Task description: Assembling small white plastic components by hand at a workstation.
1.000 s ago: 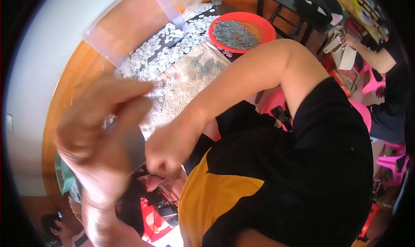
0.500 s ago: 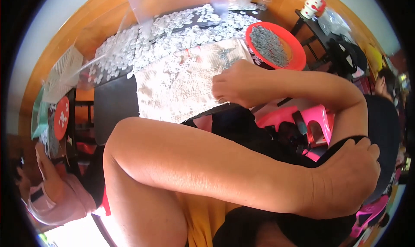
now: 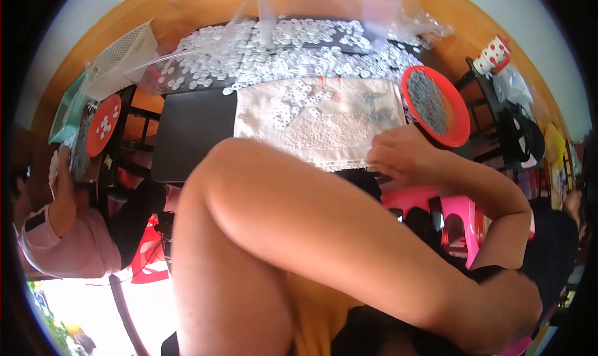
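My left forearm crosses the view from the lower left. At its end my left hand (image 3: 501,312), blurred, is closed beside the black sleeve (image 3: 487,272) of my right arm; its grip is hidden. My right hand (image 3: 405,155) is at the near right edge of a cream towel (image 3: 261,135), fingers curled; whatever they may hold is hidden. On the towel lie a small heap of white ring-like pieces (image 3: 293,107) and a patch of grey pieces (image 3: 383,109). Right of it sits a red bowl (image 3: 460,116) with many thin grey pieces (image 3: 427,100).
Many white ring-like pieces (image 3: 280,63) cover the back of the dark table (image 3: 187,125). At left are a white basket (image 3: 121,60), a red plate (image 3: 98,132) and a co-worker (image 3: 75,244). A pink stool (image 3: 458,216) stands below; a spotted cup (image 3: 492,57) is at far right.
The view has shifted, so the table lies further right and lower. My left hand is lower in the picture, still beside the right sleeve. My right hand has drawn back to the towel's edge.
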{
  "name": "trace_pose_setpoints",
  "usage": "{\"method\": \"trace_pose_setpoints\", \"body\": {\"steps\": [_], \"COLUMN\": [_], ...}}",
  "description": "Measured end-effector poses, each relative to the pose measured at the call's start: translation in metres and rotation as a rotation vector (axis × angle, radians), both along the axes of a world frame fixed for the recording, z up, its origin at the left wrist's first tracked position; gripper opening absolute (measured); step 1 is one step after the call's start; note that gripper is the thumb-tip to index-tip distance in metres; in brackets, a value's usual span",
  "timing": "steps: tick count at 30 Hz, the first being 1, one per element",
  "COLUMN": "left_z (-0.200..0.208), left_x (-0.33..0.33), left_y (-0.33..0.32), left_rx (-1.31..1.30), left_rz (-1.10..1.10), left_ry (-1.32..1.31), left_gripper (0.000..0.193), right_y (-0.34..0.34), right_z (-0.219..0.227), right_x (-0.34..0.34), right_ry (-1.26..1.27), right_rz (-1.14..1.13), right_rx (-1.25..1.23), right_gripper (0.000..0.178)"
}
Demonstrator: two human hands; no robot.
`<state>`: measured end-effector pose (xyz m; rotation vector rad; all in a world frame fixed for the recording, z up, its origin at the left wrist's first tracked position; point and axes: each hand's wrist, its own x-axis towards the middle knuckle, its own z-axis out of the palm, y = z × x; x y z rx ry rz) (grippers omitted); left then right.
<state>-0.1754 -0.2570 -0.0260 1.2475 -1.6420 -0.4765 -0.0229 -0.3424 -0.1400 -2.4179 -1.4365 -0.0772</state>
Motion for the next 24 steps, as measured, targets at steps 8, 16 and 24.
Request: {"method": "trace_pose_setpoints", "body": {"steps": [8,16,24], "left_z": [-0.051,-0.074,-0.144], "left_x": [0.006,0.125,0.280], "left_y": [0.021,0.113,0.189], "left_rx": [0.266,0.143,0.225], "left_rz": [-0.503,0.034,1.172], "left_ry": [0.588,0.873,0.498], "left_gripper": [0.015,0.014,0.011], "right_y": [0.078,0.038,0.022], "right_z": [-0.002,0.003,-0.024], "right_x": [0.058,0.116,0.100], "right_ry": [-0.545,-0.229,0.019], "right_rz": [0.327,-0.308,-0.549], "right_rx": [0.139,0.492,0.409], "right_gripper": [0.007,0.008,0.007]}}
